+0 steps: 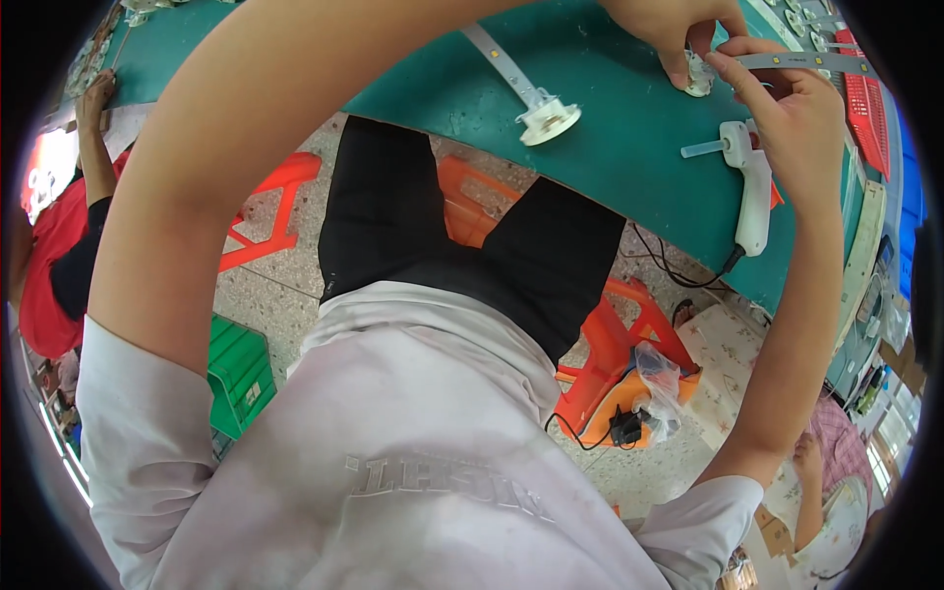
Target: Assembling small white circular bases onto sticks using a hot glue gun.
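Observation:
At the table's far right my two hands meet over a small white round piece (699, 77). The fingers of my left hand (678, 28) are closed on that piece, partly covering it. My right hand (801, 123) pinches a light strip (811, 61) with small yellow LEDs close to the round piece; whether the two are joined is hidden by my fingers. Below my right hand lies a white glue gun (752, 192), a translucent glue stick poking out of it. Left of it, another LED strip (500, 59) ends in a white round base (551, 122) on the green table (619, 157).
A red plastic basket (865, 113) stands at the right edge. The glue gun's black cable (688, 280) hangs off the table. Orange stools (629, 344) and a green crate (239, 374) are on the floor. Another person's hand (95, 90) rests at the far left; someone sits lower right.

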### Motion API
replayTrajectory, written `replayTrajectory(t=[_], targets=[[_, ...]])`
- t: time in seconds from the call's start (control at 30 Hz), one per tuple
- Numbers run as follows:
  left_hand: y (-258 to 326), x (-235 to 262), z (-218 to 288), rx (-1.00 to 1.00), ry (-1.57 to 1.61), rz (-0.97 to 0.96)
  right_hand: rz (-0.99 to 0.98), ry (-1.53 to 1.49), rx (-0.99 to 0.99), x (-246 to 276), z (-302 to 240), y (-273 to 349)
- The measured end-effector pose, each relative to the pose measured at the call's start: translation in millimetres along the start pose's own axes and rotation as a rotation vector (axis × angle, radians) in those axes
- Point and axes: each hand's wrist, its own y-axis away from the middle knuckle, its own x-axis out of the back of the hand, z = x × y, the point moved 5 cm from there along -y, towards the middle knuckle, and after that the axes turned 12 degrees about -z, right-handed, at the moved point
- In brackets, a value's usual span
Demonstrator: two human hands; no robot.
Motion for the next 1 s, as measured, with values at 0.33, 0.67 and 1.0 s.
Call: replayTrajectory(t=[0.33, 0.67, 1.0], targets=[[8.8, -1.3, 1.0, 0.06, -0.047, 0.027, -0.038, 0.127, 0.122, -11.6, -2.7, -6.2], [2.6, -3.0, -1.2, 0.033, -0.057, 0.059, -0.025, 0.201, 0.088, -10.2, -19.2, -2.5], [0.7, -2.5, 3.1, 0.062, -0.062, 0.043, -0.007, 0.068, 0.047, -8.4, -1.9, -1.5]])
